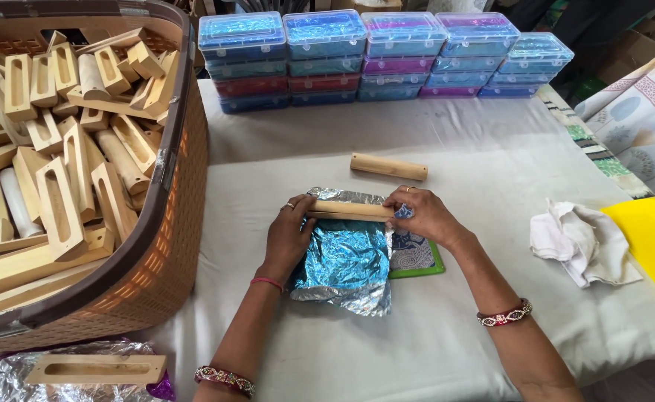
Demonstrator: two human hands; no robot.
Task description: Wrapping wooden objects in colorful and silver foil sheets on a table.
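Item 1. A wooden block (348,211), long and pale, was laid crosswise on the upper part of a sheet of blue foil (346,260), near the middle of the cloth-covered table (446,327). It was gripped at both ends: the left hand (289,237) was curled round its left end, the right hand (425,216) was closed over its right end, fingers bent down onto the wood.

Item 2. The foil was crumpled, silver at its edges, and was spread beneath the block and toward the person. A green-edged patterned mat (415,254) was partly covered by the foil's right side and lay under the right wrist.

Item 3. A second wooden piece (388,166), rounded and plain, was set just beyond the hands, apart from the foil.

Item 4. A brown woven basket (165,246) was placed at the left, heaped with slotted wooden blocks (59,149).

Item 5. One slotted block (95,368) was noted on silver foil at the near left corner.

Item 6. Stacked plastic boxes (387,56), clear-lidded in blue, red and purple, were ranged along the far edge.

Item 7. A white rag (584,242) was found at the right, beside a yellow object (651,238).
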